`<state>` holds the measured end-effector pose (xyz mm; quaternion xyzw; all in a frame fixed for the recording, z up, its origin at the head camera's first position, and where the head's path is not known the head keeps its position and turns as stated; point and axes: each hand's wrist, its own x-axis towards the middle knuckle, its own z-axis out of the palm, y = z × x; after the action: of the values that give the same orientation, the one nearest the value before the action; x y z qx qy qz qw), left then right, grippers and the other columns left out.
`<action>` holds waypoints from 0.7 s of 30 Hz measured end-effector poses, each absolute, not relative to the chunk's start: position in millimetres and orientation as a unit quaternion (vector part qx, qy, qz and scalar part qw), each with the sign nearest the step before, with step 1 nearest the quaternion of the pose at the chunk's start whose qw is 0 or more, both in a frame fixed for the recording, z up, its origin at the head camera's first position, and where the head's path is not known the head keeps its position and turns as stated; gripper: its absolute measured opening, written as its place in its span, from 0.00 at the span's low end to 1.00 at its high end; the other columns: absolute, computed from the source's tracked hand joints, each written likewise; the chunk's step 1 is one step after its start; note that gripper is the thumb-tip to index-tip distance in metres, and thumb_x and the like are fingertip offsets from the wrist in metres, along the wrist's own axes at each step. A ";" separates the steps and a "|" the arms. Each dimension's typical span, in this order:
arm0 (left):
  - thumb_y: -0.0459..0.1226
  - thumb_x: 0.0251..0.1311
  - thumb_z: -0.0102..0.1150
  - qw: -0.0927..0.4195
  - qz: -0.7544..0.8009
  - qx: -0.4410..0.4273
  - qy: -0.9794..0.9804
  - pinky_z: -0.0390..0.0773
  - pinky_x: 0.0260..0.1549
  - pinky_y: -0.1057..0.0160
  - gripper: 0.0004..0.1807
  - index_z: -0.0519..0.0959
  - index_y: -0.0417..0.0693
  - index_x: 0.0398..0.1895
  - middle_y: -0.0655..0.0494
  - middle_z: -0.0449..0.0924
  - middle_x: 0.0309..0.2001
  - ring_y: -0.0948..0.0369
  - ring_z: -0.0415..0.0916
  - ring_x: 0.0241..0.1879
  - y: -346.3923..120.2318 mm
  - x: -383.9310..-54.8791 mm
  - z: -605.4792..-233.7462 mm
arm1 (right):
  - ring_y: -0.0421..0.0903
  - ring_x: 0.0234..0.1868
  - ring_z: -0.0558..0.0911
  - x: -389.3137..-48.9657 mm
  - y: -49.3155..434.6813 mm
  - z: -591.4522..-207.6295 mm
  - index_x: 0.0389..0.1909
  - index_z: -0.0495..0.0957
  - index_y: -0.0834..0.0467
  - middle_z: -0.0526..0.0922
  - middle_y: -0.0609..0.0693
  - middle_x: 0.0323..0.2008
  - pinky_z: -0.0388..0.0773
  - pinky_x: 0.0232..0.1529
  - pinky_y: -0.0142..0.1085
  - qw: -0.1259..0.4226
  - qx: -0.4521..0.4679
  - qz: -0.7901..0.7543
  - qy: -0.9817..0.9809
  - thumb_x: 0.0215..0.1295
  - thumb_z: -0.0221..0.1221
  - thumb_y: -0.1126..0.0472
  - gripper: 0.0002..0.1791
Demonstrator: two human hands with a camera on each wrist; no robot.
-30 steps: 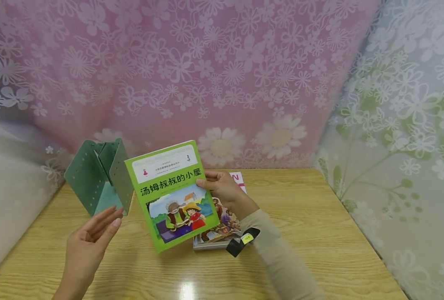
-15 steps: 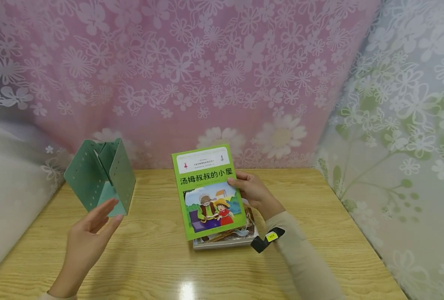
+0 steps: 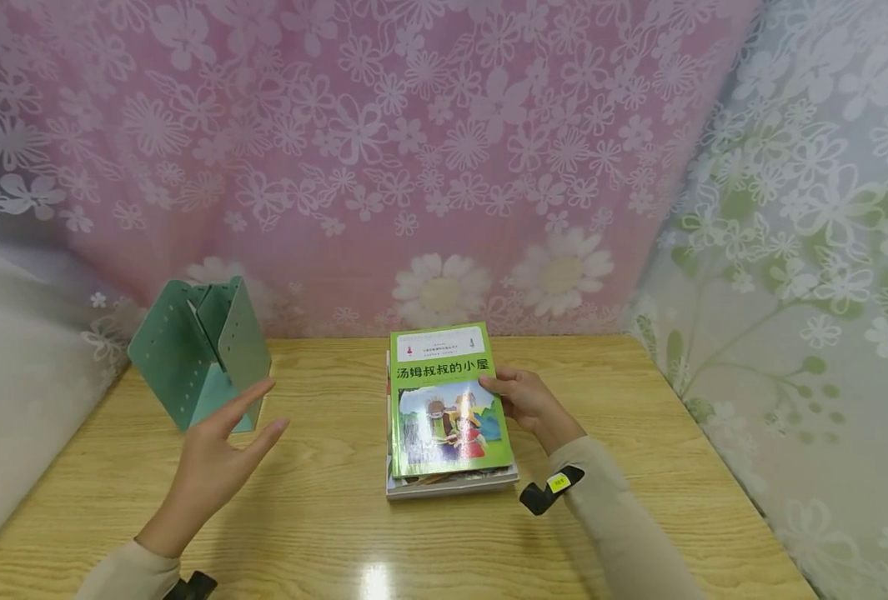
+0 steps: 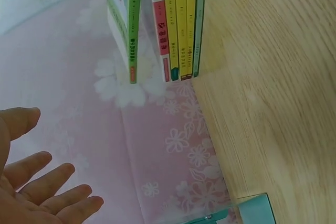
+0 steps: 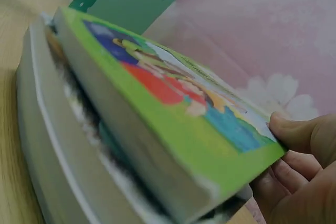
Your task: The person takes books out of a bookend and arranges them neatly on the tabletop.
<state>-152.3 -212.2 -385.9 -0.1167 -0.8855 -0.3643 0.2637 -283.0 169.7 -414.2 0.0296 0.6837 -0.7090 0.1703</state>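
A green picture book (image 3: pixel 449 360) with a cartoon cover lies over a stack of books (image 3: pixel 454 486) at mid-table. My right hand (image 3: pixel 532 404) grips its right edge, thumb on the cover and fingers underneath. In the left wrist view a narrow gap separates the green book (image 4: pixel 133 30) from the stack, whose spines (image 4: pixel 181 24) are white-red, yellow and green. The right wrist view shows it slightly tilted over the pile. My left hand (image 3: pixel 214 467) hovers left of the stack, fingers and thumb spread, holding nothing.
A green perforated metal bookend (image 3: pixel 241 350) stands at the table's back left, behind my left hand. Floral curtains (image 3: pixel 444 167) hang behind the wooden table (image 3: pixel 609 400) and along its sides.
My right hand has carried the green book rightward and lowered it over the stack, turning it straighter. My left hand has moved a little right, its fingers and thumb spread wider.
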 end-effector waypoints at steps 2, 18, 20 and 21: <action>0.36 0.56 0.69 0.258 -0.358 -0.133 -0.888 0.74 0.50 0.44 0.31 0.72 0.49 0.64 0.44 0.72 0.62 0.43 0.71 0.59 -211.1 -154.8 -385.0 | 0.42 0.33 0.85 -283.6 170.3 -418.5 0.59 0.72 0.70 0.86 0.52 0.36 0.83 0.37 0.35 0.167 0.044 -0.699 0.694 0.68 0.58 0.60 0.23; 0.43 0.60 0.65 0.193 -0.284 -0.203 -0.917 0.64 0.56 0.33 0.33 0.68 0.47 0.67 0.44 0.60 0.70 0.44 0.48 0.72 -206.0 -173.6 -375.8 | 0.48 0.34 0.86 -286.2 175.3 -405.2 0.49 0.80 0.68 0.85 0.60 0.39 0.83 0.42 0.45 0.111 -0.035 -0.446 0.887 0.64 0.63 0.55 0.22; 0.45 0.61 0.64 0.182 -0.274 -0.205 -0.922 0.63 0.56 0.31 0.33 0.67 0.47 0.68 0.44 0.59 0.71 0.43 0.46 0.73 -205.5 -174.9 -373.3 | 0.50 0.37 0.86 -285.4 178.1 -401.0 0.52 0.79 0.68 0.84 0.61 0.43 0.82 0.44 0.46 0.109 -0.037 -0.421 0.900 0.63 0.64 0.54 0.23; 0.45 0.61 0.63 0.177 -0.268 -0.206 -0.924 0.62 0.56 0.31 0.33 0.67 0.47 0.69 0.43 0.58 0.71 0.43 0.45 0.73 -205.4 -175.9 -372.1 | 0.51 0.38 0.86 -284.9 180.2 -398.6 0.53 0.78 0.69 0.83 0.62 0.45 0.82 0.44 0.46 0.111 -0.043 -0.413 0.903 0.63 0.64 0.55 0.24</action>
<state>-175.9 -205.4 -372.1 -0.2064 -0.9244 -0.2678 0.1766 -284.9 180.2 -398.6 -0.0434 0.9031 -0.4127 0.1109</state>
